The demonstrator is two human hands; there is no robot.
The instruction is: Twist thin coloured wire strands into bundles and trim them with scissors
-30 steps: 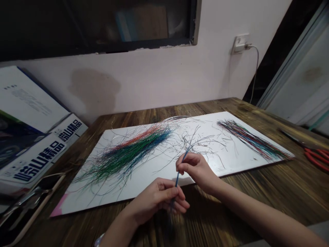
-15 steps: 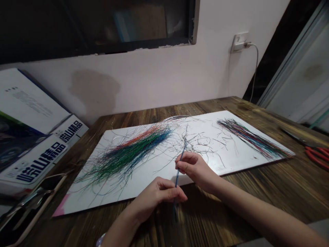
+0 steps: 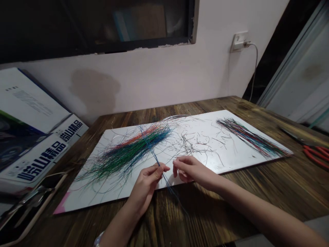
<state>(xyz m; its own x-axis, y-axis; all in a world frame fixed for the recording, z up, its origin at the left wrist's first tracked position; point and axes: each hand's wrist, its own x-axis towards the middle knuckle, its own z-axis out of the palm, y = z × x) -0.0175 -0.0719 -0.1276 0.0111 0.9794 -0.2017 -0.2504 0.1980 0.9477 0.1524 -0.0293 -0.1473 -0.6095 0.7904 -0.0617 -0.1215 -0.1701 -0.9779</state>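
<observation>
My left hand (image 3: 147, 181) pinches a thin bunch of blue wires (image 3: 155, 156) between thumb and forefinger, above the front edge of a white board (image 3: 151, 192). The bunch slants from the upper left, over the coloured pile, to a loose lower end that fans out over the table. Just to the right, my right hand (image 3: 191, 171) is off the wires, its fingers loosely bent and apart with nothing visible in them. On the board's left lies a large pile of green, blue and red wires (image 3: 133, 147). Short dark wire scraps (image 3: 190, 145) are scattered mid-board.
A neater bundle of mixed wires (image 3: 252, 137) lies on the board's right part. Red-handled scissors (image 3: 315, 152) rest on the wooden table (image 3: 257, 185) at the right. Boxes (image 3: 43, 161) and a tool tray (image 3: 48, 199) stand at the left.
My right hand has let go of the blue wires and moved slightly down. My left hand has moved up, and the bunch now tilts toward the upper left.
</observation>
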